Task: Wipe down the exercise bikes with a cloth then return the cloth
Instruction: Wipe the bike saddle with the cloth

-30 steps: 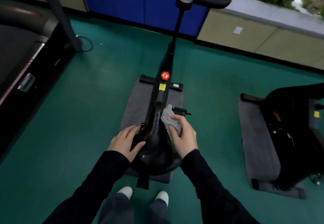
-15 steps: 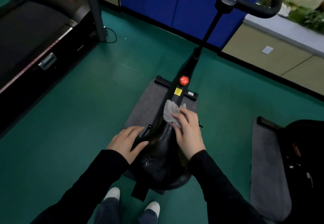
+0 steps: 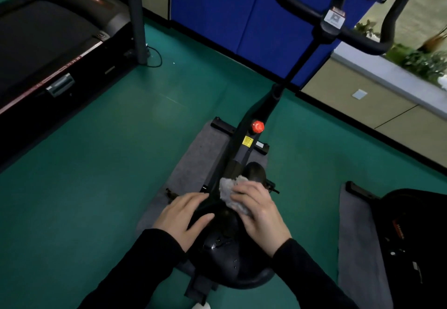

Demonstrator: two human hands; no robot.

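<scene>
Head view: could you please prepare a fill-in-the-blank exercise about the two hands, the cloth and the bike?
1. The right hand holds a cloth of ____ colour on the saddle.
2. The left hand rests on the saddle's ____ side.
3. The sticker below the red knob is ____.
Missing words: grey; left; yellow.

The bike [image 3: 244,149] stands on a mat [image 3: 193,163], with a treadmill [image 3: 48,42] to its left and a second bike [image 3: 416,236] to its right. The cloth [image 3: 227,191] lies on its saddle [image 3: 232,255] under the right hand [image 3: 261,214].
</scene>
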